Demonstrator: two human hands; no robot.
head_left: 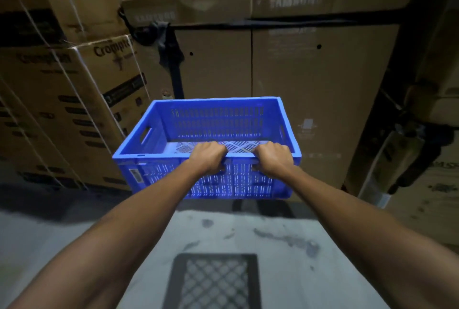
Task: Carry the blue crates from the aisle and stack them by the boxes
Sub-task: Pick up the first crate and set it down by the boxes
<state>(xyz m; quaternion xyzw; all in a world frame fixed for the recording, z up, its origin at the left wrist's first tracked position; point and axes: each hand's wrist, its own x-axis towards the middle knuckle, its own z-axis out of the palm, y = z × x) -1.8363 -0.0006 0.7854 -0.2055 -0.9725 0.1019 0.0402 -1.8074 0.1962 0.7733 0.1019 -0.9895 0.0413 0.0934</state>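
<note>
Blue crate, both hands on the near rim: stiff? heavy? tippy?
Probably light: the blue crate looks empty and its walls are slotted. Likely stiff: it looks square though the left hand and right hand grip only the near rim. Gripped on one side, the far edge may tend to dip.

Single head-worn wide-angle view, looking forward and down from the wearer's height, close on the blue crate (218, 120) at 12 o'clock, cardboard boxes (310, 85) just beyond, floor (248, 234) at 6 o'clock.
</note>
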